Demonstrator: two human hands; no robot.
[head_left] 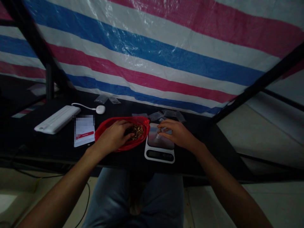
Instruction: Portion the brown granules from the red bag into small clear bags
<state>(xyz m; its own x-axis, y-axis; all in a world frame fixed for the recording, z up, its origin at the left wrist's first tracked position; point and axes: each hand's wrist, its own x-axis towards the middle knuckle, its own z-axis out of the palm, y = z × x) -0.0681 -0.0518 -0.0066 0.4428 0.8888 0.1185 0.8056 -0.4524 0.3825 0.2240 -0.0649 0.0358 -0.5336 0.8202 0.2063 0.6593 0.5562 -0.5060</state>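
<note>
A red plastic bag (105,122), its mouth open, lies on the black table with a heap of small brass-coloured pieces (137,131) inside. My left hand (114,134) reaches over the bag's near left side, thumb and fingers apart at the edge of the heap. To the right of the bag stands a white digital scale (159,154) with a shiny weighing plate. Above that plate is my right hand (177,131), its fingers curled around something small and pale that I cannot make out. The scale's display looks dark.
Small clear plastic bags (155,116) lie behind the scale, and more clear bags (102,98) farther left. A phone (84,131) with a lit screen, a white power strip (58,119) and a round white device (100,109) on a cable are at left. Striped sheeting (142,57) hangs behind the table.
</note>
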